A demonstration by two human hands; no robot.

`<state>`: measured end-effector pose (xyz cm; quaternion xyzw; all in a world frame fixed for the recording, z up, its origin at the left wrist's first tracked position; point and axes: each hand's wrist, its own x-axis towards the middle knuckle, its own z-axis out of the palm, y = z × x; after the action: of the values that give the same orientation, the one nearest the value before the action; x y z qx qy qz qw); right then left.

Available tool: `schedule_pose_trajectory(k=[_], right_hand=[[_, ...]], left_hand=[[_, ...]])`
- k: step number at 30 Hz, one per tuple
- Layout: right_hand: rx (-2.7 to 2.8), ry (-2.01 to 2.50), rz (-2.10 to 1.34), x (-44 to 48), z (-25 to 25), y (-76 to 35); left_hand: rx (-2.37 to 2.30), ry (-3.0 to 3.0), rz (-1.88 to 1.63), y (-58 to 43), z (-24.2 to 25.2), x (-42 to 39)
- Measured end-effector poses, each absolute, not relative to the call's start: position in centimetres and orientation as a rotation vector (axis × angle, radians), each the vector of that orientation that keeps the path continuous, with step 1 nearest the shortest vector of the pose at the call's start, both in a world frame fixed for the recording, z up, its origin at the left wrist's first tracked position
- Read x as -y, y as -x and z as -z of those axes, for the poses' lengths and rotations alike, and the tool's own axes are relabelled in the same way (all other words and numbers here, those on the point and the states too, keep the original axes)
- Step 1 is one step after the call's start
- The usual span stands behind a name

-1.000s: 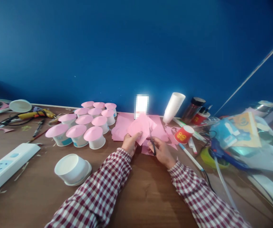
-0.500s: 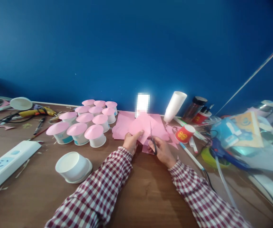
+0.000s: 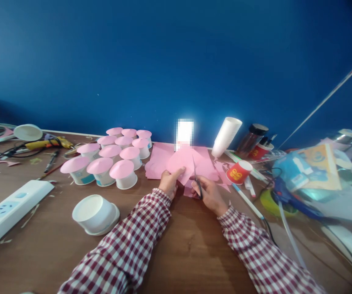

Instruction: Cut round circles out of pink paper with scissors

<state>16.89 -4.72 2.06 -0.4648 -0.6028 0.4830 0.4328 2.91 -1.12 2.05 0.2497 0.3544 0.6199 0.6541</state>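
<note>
My left hand (image 3: 169, 182) pinches the lower left edge of a pink paper piece (image 3: 180, 161), held just above the wooden table (image 3: 188, 245). My right hand (image 3: 209, 194) grips a pair of black-handled scissors (image 3: 196, 179), with the blades pointing up into the paper's right side. More pink paper sheets (image 3: 159, 161) lie flat behind both hands. Both sleeves are red and white check.
Several white cups with pink paper caps (image 3: 111, 157) stand at the left. An upturned white cup (image 3: 94, 213) and a power strip (image 3: 8, 208) lie nearer. A white cup stack (image 3: 226, 136), a red cup (image 3: 238, 171), pens and a glue gun (image 3: 45, 143) clutter the edges.
The hands, paper and scissors have stayed nearly in place, with the scissors edging slightly further into the paper. The view has shifted a little.
</note>
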Motion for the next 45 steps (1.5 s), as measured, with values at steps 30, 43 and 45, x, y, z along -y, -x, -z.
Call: schedule_pose_trajectory(k=[30,43,45], right_hand=[[1.477,1.121,-1.22,4.78,-2.14,-16.72],[1.505,1.139,-1.193,4.71,-1.87,-16.96],[1.498,1.149,-1.195,4.73,-1.96,-16.92]], left_hand=[[-0.744,-0.636,-1.372,-2.88,-1.34,0.88],[-0.778,-0.592,-1.386,-3.13,-2.03,1.22],[-0.769,-0.588,-1.392,-3.13,-1.95,1.17]])
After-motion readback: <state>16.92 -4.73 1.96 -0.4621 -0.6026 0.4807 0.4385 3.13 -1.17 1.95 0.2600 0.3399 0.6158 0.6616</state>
